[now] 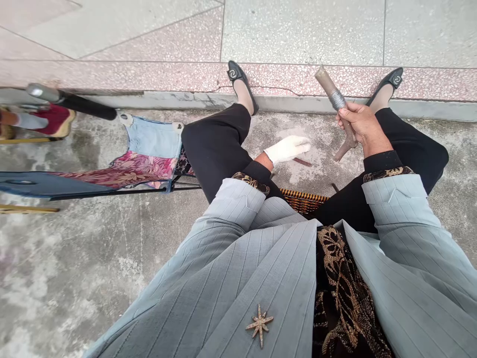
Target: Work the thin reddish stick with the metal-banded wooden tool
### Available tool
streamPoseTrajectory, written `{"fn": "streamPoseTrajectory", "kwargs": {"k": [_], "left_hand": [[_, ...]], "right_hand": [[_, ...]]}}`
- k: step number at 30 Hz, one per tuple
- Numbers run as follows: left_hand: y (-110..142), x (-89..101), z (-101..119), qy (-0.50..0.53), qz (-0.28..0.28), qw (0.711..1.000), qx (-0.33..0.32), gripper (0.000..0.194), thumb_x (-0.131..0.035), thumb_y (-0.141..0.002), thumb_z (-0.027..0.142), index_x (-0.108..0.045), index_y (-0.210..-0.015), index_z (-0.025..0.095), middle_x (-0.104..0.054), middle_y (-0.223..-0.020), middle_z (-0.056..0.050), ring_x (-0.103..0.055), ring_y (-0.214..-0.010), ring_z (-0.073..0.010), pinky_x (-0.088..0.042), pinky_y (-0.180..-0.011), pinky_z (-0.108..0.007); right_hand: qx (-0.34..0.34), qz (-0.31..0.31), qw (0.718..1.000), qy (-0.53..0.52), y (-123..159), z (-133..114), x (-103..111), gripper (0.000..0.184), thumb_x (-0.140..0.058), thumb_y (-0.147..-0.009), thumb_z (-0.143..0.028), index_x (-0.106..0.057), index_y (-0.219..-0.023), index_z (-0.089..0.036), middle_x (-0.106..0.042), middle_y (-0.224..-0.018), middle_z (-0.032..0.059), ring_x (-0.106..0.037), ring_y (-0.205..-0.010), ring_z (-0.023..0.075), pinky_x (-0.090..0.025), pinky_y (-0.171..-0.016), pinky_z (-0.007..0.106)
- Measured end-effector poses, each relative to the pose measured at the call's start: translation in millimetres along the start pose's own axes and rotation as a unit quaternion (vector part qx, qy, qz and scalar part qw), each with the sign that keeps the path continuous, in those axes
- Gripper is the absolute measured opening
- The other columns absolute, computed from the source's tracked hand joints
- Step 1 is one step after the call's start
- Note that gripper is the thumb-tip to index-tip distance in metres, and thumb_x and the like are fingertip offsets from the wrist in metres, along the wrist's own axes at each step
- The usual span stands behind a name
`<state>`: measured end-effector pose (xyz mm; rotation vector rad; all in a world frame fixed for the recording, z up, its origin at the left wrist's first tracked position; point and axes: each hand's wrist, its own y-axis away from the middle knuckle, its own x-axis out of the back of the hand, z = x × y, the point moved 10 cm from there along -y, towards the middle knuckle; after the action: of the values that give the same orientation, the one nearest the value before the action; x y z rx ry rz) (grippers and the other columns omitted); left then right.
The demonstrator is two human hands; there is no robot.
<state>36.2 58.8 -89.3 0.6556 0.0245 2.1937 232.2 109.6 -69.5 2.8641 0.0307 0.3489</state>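
Observation:
My right hand (356,121), bare, is wrapped around a forked wooden stick (326,82). Silvery wire (337,100) is wound around the stick just above my fingers, and the forked end points down toward me. My left hand (286,149) wears a white glove and hovers between my knees, its fingers bent and pressed together. Whatever may be in them is hidden. Just beneath the gloved fingers shows a thin reddish-brown bar (302,162); I cannot tell whether it touches the glove or lies on the ground.
A woven brown seat edge (303,196) shows beneath me. To my left stands a folding chair with denim and flowered fabric (149,164), close to my knee. Another person's red shoe (57,121) and a black-gripped bar (87,104) are beyond it. A low tiled step (298,74) runs ahead under my shoes.

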Motion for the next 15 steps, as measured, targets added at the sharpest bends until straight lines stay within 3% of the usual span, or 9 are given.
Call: {"fn": "streamPoseTrajectory", "kwargs": {"k": [2, 4, 7, 9, 12, 14, 15], "left_hand": [[2, -8.7, 9, 0.002, -0.045, 0.999, -0.016, 0.032, -0.05, -0.097, 0.041, -0.065, -0.082, 0.017, -0.064, -0.077, -0.002, -0.055, -0.074, -0.0156, -0.044, -0.075, -0.028], [4, -15.9, 14, 0.004, -0.078, 0.997, -0.02, 0.032, -0.051, -0.096, 0.042, -0.066, -0.081, 0.017, -0.065, -0.077, -0.001, -0.056, -0.072, -0.0148, -0.044, -0.074, -0.027], [6, -18.8, 16, 0.001, -0.087, 0.996, -0.018, 0.031, -0.053, -0.094, 0.04, -0.066, -0.079, 0.016, -0.066, -0.076, -0.001, -0.057, -0.072, -0.0146, -0.045, -0.075, -0.027], [6, -14.4, 14, -0.01, -0.068, 0.997, -0.02, 0.03, -0.053, -0.094, 0.038, -0.067, -0.079, 0.016, -0.066, -0.077, -0.001, -0.058, -0.074, -0.0156, -0.045, -0.075, -0.028], [5, 3.7, 6, -0.037, -0.002, 0.999, -0.004, 0.025, -0.054, -0.094, 0.034, -0.068, -0.084, 0.016, -0.068, -0.081, -0.003, -0.059, -0.08, -0.0177, -0.045, -0.079, -0.03], [5, 20.1, -1, -0.039, 0.055, 0.998, 0.019, 0.024, -0.053, -0.095, 0.032, -0.068, -0.087, 0.015, -0.069, -0.085, -0.004, -0.06, -0.084, -0.0187, -0.046, -0.082, -0.03], [5, 27.3, -5, -0.033, 0.081, 0.996, 0.028, 0.025, -0.052, -0.095, 0.032, -0.068, -0.088, 0.015, -0.07, -0.087, -0.005, -0.06, -0.085, -0.0189, -0.047, -0.083, -0.031]], "right_hand": [[-0.035, 0.027, 0.994, 0.101, -3, 11, 4, 0.034, -0.075, -0.093, -0.054, -0.073, -0.094, -0.02, -0.065, -0.08, 0.0063, -0.064, -0.077, 0.0229, -0.059, -0.078, 0.04], [-0.053, 0.013, 0.969, 0.242, -3, 14, -1, 0.026, -0.072, -0.097, -0.043, -0.075, -0.101, -0.018, -0.067, -0.083, 0.0082, -0.067, -0.085, 0.0264, -0.058, -0.085, 0.043], [-0.073, -0.065, 0.887, 0.452, 0, 20, -19, 0.017, -0.074, -0.093, -0.032, -0.079, -0.104, -0.019, -0.073, -0.096, 0.0118, -0.07, -0.099, 0.0336, -0.055, -0.092, 0.046], [-0.095, -0.15, 0.833, 0.524, 7, 33, -33, 0.017, -0.079, -0.087, -0.028, -0.082, -0.102, -0.021, -0.076, -0.101, 0.0126, -0.071, -0.101, 0.0359, -0.054, -0.091, 0.046], [-0.114, -0.326, 0.802, 0.487, 29, 51, -58, 0.021, -0.083, -0.079, -0.028, -0.086, -0.1, -0.024, -0.076, -0.089, 0.008, -0.07, -0.087, 0.0302, -0.053, -0.083, 0.042], [-0.108, -0.446, 0.806, 0.374, 53, 46, -76, 0.028, -0.085, -0.076, -0.034, -0.087, -0.102, -0.025, -0.074, -0.08, 0.0032, -0.067, -0.079, 0.0243, -0.053, -0.078, 0.038], [-0.095, -0.476, 0.821, 0.301, 62, 34, -82, 0.032, -0.086, -0.075, -0.039, -0.087, -0.104, -0.025, -0.073, -0.079, 0.0017, -0.066, -0.077, 0.0223, -0.054, -0.076, 0.036]]}}
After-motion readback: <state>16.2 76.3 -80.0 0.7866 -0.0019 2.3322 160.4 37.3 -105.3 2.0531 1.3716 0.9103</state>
